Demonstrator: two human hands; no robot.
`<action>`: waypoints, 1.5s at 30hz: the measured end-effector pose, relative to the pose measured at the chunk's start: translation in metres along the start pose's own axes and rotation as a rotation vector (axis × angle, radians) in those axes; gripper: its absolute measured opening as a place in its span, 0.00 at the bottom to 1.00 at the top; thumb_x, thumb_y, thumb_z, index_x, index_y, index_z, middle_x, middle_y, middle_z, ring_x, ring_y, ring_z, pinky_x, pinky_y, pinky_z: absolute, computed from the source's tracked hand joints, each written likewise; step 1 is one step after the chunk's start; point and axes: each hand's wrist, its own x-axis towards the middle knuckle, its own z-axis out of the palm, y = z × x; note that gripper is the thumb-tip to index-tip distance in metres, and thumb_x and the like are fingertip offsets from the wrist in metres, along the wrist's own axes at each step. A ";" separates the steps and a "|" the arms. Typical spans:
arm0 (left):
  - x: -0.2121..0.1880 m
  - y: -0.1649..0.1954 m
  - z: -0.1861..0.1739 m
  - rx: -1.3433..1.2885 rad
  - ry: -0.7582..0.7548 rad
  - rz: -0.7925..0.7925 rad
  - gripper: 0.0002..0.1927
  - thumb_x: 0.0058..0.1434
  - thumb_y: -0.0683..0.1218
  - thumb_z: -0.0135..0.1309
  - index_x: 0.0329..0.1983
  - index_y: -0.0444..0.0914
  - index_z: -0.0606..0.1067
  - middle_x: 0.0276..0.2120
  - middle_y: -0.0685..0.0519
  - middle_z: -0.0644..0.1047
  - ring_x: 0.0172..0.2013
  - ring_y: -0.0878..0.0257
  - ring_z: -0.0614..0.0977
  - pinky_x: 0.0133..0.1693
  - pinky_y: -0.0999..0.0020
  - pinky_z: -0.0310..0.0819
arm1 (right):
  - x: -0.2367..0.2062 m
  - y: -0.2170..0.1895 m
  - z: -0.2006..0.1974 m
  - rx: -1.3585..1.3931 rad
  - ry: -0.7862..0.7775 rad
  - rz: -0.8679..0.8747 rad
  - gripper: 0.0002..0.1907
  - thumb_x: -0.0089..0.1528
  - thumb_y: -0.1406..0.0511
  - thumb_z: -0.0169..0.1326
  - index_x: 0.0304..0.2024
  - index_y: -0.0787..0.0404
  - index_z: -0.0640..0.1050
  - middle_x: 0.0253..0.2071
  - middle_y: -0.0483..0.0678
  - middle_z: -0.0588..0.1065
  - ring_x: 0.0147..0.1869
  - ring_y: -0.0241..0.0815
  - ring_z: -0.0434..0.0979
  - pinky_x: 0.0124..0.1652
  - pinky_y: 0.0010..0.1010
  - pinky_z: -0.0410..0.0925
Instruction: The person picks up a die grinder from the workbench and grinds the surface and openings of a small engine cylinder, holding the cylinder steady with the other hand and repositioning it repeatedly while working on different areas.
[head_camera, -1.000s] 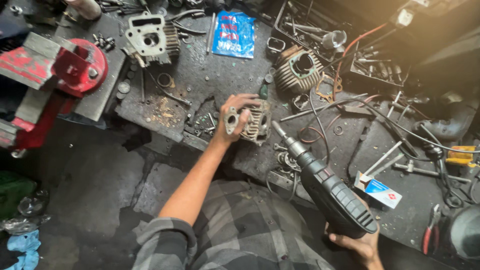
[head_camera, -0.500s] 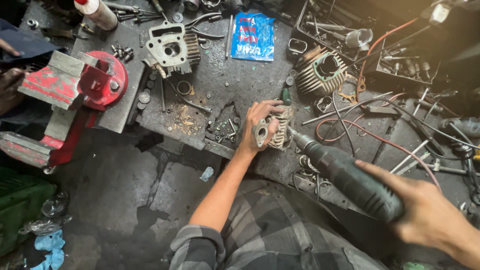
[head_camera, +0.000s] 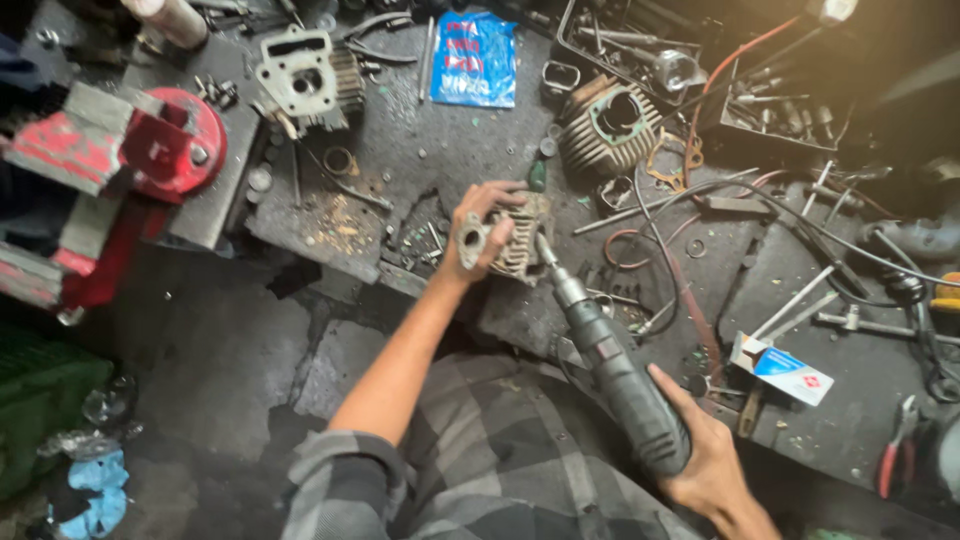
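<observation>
Left hand (head_camera: 478, 232) clamped on finned cylinder head (head_camera: 510, 238), at workbench (head_camera: 440, 160) front edge. Right hand (head_camera: 705, 455) gripping die grinder (head_camera: 615, 370), tip touching the head. Bench crowded: red vise (head_camera: 130, 160) left, cables (head_camera: 720, 210) right; open floor below.

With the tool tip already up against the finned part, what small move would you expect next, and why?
Probably a slight push of the tool forward into the finned part. The right hand grips the tool's rear end and its tip sits at the part's edge, while the left hand holds the part on the bench. Whether the tip is already inside an opening cannot be told.
</observation>
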 end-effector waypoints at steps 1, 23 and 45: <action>-0.002 0.000 0.001 -0.001 -0.004 -0.001 0.21 0.63 0.56 0.48 0.48 0.35 0.77 0.55 0.43 0.79 0.52 0.49 0.80 0.57 0.56 0.69 | -0.004 0.012 0.002 0.136 0.042 0.016 0.57 0.33 0.73 0.66 0.68 0.57 0.67 0.55 0.53 0.78 0.56 0.48 0.80 0.56 0.33 0.68; 0.017 -0.036 -0.006 -0.438 -0.156 -0.149 0.27 0.65 0.57 0.43 0.52 0.33 0.81 0.59 0.41 0.78 0.62 0.49 0.78 0.66 0.56 0.68 | 0.012 0.017 -0.075 0.208 -0.027 0.226 0.57 0.30 0.75 0.66 0.67 0.57 0.71 0.54 0.50 0.80 0.56 0.37 0.77 0.58 0.30 0.66; 0.035 -0.039 -0.021 -0.093 -0.156 -0.021 0.16 0.63 0.52 0.50 0.45 0.39 0.81 0.53 0.46 0.81 0.43 0.52 0.81 0.48 0.58 0.69 | 0.128 0.083 -0.138 0.531 -0.413 0.325 0.62 0.36 0.79 0.63 0.77 0.61 0.64 0.51 0.56 0.77 0.44 0.52 0.79 0.40 0.46 0.81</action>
